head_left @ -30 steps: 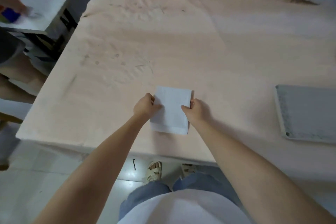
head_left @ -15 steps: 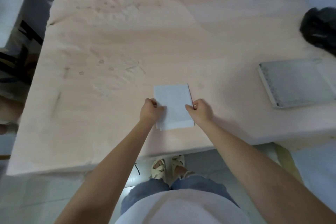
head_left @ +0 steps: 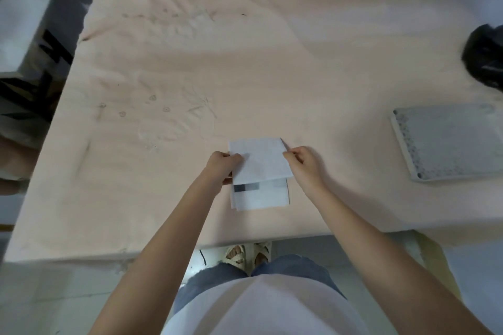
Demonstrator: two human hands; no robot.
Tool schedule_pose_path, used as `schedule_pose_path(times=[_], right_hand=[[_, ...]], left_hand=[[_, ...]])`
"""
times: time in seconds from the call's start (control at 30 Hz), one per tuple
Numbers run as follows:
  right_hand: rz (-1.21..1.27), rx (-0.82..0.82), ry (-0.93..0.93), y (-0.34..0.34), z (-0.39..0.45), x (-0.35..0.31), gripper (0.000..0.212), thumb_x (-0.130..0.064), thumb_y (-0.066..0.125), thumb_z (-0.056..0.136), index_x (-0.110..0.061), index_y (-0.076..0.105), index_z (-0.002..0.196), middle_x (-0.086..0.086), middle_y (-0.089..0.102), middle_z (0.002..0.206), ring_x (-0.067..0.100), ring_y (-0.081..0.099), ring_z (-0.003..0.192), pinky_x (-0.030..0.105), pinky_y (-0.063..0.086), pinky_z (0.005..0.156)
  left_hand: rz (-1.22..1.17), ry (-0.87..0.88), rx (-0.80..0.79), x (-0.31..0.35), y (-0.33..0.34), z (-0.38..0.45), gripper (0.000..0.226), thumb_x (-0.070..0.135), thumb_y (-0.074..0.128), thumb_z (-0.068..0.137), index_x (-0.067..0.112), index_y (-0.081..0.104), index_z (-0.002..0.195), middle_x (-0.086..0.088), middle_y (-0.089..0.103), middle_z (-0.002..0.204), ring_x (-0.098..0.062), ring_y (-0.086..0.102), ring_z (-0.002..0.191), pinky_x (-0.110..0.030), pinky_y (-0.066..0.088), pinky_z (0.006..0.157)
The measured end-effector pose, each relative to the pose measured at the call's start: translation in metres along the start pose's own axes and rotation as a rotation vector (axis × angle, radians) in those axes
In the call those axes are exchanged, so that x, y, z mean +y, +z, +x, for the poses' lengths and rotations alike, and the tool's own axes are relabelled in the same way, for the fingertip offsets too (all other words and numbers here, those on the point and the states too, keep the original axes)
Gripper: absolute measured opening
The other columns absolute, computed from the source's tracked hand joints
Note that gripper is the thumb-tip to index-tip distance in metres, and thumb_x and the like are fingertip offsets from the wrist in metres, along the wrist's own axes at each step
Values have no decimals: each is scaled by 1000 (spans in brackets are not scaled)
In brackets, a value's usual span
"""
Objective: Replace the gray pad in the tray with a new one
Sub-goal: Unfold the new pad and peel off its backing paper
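Observation:
A folded white pad (head_left: 258,163) lies on the pink table near its front edge, straight ahead of me. Its top flap is lifted and a lower layer (head_left: 260,196) shows beneath it. My left hand (head_left: 223,164) pinches the flap's left edge. My right hand (head_left: 304,163) pinches its right edge near the top corner. A grey tray (head_left: 402,144) lined with a grey pad (head_left: 457,141) sits at the table's right side, far from both hands.
The pink cloth-covered table (head_left: 245,62) spreads wide ahead. A black bag (head_left: 485,57) lies at the far right edge behind the tray. A white side table (head_left: 19,22) stands to the left. Clutter lines the far edge. My feet (head_left: 250,253) show below the table's front edge.
The top flap of the white pad has been lifted and pulled away from me, uncovering a lower layer. The camera view shifted, bringing the tray and the black bag further into sight.

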State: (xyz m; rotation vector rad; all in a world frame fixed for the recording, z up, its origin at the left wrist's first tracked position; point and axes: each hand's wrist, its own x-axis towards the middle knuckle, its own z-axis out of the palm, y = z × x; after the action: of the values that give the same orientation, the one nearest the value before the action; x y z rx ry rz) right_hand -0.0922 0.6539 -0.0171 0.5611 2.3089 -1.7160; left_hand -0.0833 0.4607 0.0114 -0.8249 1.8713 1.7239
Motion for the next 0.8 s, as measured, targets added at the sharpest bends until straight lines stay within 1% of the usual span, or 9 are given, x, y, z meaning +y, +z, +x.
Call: schedule_pose_path(times=[0.1,0.17,0.2,0.33,0.43,0.6,0.67,0.73,0.8], right_hand=[[131,-47,43,-7,9,-17,18,-37,48,84,-23,60,89,-7,63,79,6,57,63,19,41,52],[240,-90,78,-8,22,-30,22,-29,41,91,-22,61,99,-1,67,79,10,59,59,22,43,50],[265,-115,75,-8,29,-37,23,-27,39,93,-22,61,99,1,69,77,10,60,59,21,44,50],[192,-215,40,0,57,-60,28,-29,34,94,-25,61,87,3,70,76,11,56,60,24,43,56],[140,-228,60,7,80,-69,30,-28,31,94,-19,60,91,4,66,74,13,51,57,24,42,55],[-6,-214,120,19,110,-70,19,-24,43,93,-10,56,93,4,59,73,13,48,57,19,44,52],[-72,-241,157,24,119,-67,16,-22,46,93,-9,54,98,4,57,76,13,49,61,21,43,57],[-109,-245,187,27,124,-63,13,-20,46,92,-10,54,98,3,55,75,13,49,61,22,42,57],[-141,-246,177,30,128,-57,9,-15,46,90,-10,52,93,4,53,72,13,48,60,23,40,57]], left_hand=[[-69,-3,54,19,-3,5,19,18,59,89,2,54,99,-7,58,85,-18,57,69,-25,48,52],[-139,19,126,34,-6,15,24,24,55,90,3,51,103,-6,54,83,-18,55,69,-27,48,56],[-168,34,160,43,-8,21,26,26,52,91,3,50,104,-6,53,84,-18,54,70,-27,48,59],[-265,75,190,73,-15,45,32,36,38,95,9,54,91,-5,59,82,-19,57,75,-28,46,68],[-294,89,176,86,-17,65,37,41,34,96,12,56,84,-5,63,83,-19,59,76,-31,47,75],[-136,90,73,94,-19,92,35,35,45,93,10,56,115,-8,61,101,-24,59,90,-31,46,81],[-72,37,50,92,-18,98,29,31,50,92,9,57,109,-8,60,95,-24,58,86,-31,46,80],[-20,26,46,89,-17,104,23,24,55,90,7,59,104,-8,58,88,-23,58,77,-31,47,72],[26,56,75,84,-19,111,32,16,58,88,1,58,116,-12,60,96,-26,58,82,-33,47,74]])
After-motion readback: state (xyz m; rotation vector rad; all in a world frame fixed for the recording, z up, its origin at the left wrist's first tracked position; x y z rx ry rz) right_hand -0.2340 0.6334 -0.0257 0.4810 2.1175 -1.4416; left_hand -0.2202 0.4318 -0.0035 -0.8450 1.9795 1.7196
